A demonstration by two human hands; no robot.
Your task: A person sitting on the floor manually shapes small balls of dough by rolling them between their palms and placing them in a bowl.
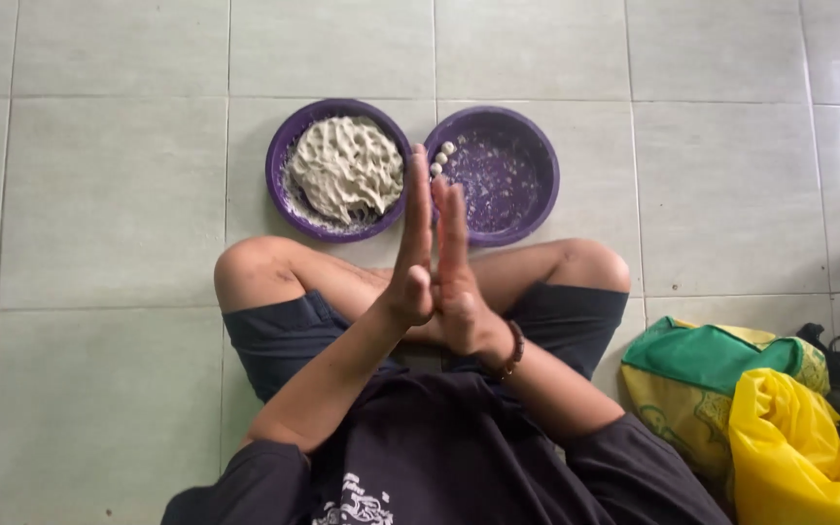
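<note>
Pale floor tiles (109, 194) lie under us as we sit cross-legged. Our left hand (414, 253) and right hand (457, 272) press flat together, palm to palm, fingers straight; whether anything sits between them we cannot tell. Just beyond the fingertips stand two purple bowls, touching: the dough bowl (279, 160) left, the bowl with small balls (537, 165) right. Bags (731, 389) lie off right.

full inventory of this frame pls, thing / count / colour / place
bowls: 2, purple, side by side on the floor ahead of the knees
dough: 1 lump, off-white, in the left bowl
small balls: about 4, white, at the right bowl's left rim
bags: green and yellow, floor at right
floor tiles: pale grey
bracelet: 1, dark, right wrist
left hand, right hand: palms pressed together, fingers straight
</note>
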